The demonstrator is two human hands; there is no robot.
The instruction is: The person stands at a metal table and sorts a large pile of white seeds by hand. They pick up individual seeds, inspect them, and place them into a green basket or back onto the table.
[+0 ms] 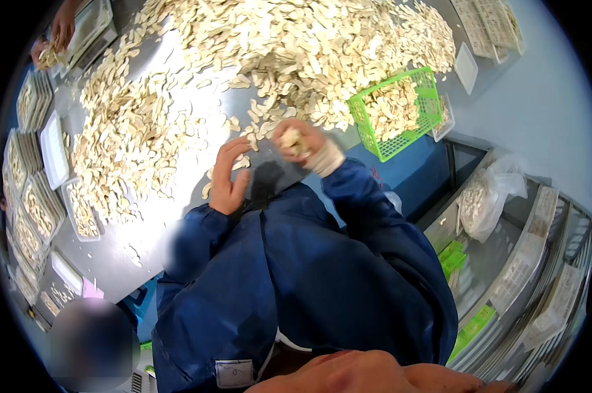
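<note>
A large heap of pale, cream-coloured curved slices (309, 52), dried-looking, lies over the metal table (122, 252). My right hand (302, 145) is closed around several of these slices, at the near edge of the table; it is slightly blurred. To its left, my left hand (229, 182) has its thumb and fingers apart, with the fingertips beside a few loose slices. Whether it touches one of them I cannot tell. Just right of my right hand, a green plastic basket (393, 149) holds more slices and sits tilted at the table's edge.
Stacked clear trays (37, 196) of slices line the left side, beside a white tray (55, 149). A co-worker's hands (61, 33) hold slices at the upper left; another person's blurred head (91, 344) is lower left. A plastic bag (486, 203) stands at right.
</note>
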